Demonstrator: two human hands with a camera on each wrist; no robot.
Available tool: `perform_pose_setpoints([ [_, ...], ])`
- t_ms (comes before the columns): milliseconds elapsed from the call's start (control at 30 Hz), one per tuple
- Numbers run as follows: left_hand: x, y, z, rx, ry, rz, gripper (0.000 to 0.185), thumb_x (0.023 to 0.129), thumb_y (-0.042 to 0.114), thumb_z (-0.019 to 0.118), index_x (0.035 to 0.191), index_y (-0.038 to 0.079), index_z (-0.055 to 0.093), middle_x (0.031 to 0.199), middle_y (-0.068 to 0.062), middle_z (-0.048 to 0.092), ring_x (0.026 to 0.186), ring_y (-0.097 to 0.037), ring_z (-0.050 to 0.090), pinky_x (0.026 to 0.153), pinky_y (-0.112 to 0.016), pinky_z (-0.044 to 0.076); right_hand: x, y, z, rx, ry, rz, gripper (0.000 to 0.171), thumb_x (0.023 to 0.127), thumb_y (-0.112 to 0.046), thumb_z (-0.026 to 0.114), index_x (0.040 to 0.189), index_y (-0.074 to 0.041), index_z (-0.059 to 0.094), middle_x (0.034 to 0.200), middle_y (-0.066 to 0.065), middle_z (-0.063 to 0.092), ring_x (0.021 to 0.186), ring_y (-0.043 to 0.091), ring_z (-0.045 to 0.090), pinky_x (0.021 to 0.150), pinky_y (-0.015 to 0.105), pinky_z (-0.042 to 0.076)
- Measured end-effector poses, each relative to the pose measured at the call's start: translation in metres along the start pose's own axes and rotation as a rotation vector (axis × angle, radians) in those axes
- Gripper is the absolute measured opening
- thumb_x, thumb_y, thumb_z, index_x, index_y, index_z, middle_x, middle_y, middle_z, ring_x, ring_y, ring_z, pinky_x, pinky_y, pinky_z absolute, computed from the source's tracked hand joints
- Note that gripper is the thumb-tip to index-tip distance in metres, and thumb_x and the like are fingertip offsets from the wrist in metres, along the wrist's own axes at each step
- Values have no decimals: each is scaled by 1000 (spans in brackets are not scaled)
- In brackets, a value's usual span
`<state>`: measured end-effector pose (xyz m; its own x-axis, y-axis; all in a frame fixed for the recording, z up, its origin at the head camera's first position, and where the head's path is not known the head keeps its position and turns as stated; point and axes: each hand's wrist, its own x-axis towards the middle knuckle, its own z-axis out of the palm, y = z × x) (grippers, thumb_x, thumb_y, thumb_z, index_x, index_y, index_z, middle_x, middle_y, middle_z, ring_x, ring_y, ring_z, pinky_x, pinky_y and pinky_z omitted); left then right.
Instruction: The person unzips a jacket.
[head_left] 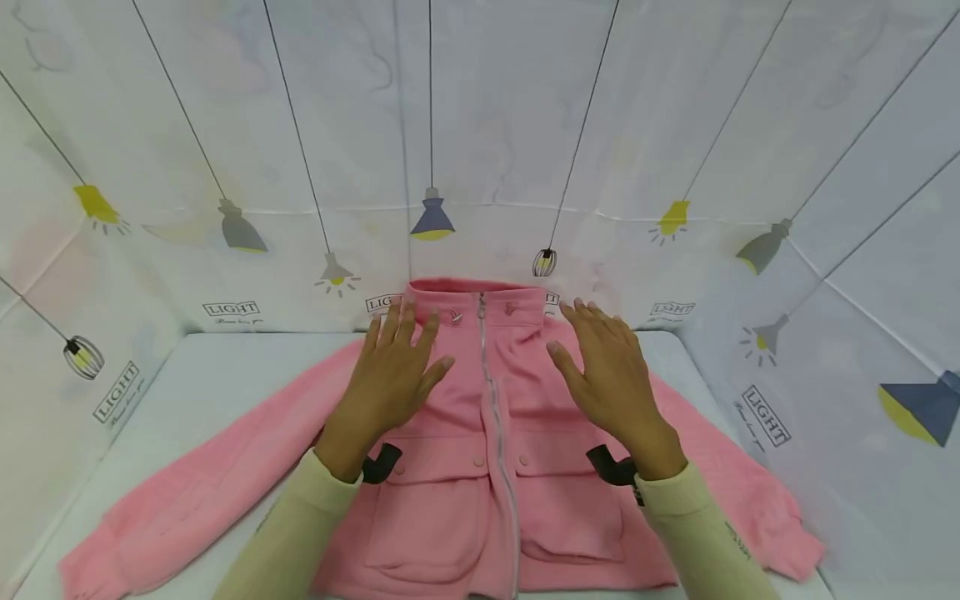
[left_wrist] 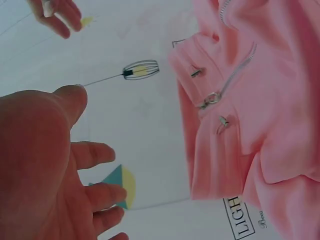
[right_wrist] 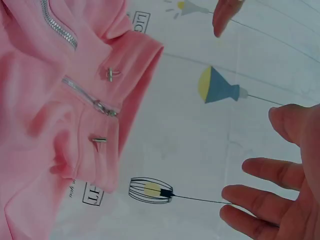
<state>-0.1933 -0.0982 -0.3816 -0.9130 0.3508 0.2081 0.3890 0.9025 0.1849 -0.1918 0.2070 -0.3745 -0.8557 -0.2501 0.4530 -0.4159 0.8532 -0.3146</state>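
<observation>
A pink zip-up jacket lies front side up, its collar at the back and its sleeves spread out to both sides. The silver zipper runs down the middle, with the zipper pull up at the collar. Metal cord toggles sit on either side of it. Over the jacket's left half in the head view hovers my left hand, fingers extended and holding nothing. My right hand hovers likewise over the other half, palm down with the thumb apart.
The jacket rests on a white table. Behind and beside it stand white walls of printed cloth with lamp drawings. Two flapped pockets lie on the jacket's lower front. Dark wrist straps are on both of my wrists.
</observation>
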Motion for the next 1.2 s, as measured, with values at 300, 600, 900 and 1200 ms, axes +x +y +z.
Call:
perform_pose_setpoints([
  [300, 43, -18, 37, 20, -2, 19, 68, 113, 48, 45, 168, 9, 33, 176, -26, 18, 166, -41, 15, 132, -58, 21, 37, 10, 46, 158, 55, 37, 44, 101, -33, 75, 140, -13, 69, 132, 13, 74, 119, 37, 65, 100, 59, 51],
  [600, 74, -36, 85, 46, -37, 40, 66, 113, 47, 46, 168, 12, 35, 177, -21, 20, 167, -36, 15, 131, -58, 25, 70, 25, 90, 400, -62, 133, 31, 103, -35, 73, 130, -20, 73, 125, 7, 77, 115, 28, 72, 98, 52, 59],
  [900, 92, -45, 104, 73, -3, 108, 64, 112, 40, 52, 165, 6, 40, 176, -17, 26, 165, -36, 23, 131, -54, 28, 97, 41, 130, 475, -118, 199, 30, 103, -28, 73, 130, -15, 73, 116, 10, 79, 105, 27, 76, 94, 48, 61],
  [1200, 117, -56, 132, 196, 61, 207, 68, 108, 37, 60, 164, 4, 40, 174, -13, 33, 163, -36, 28, 128, -58, 31, 117, 53, 165, 594, -228, 332, 34, 105, -25, 71, 132, -4, 72, 111, 16, 77, 105, 38, 77, 85, 50, 64],
])
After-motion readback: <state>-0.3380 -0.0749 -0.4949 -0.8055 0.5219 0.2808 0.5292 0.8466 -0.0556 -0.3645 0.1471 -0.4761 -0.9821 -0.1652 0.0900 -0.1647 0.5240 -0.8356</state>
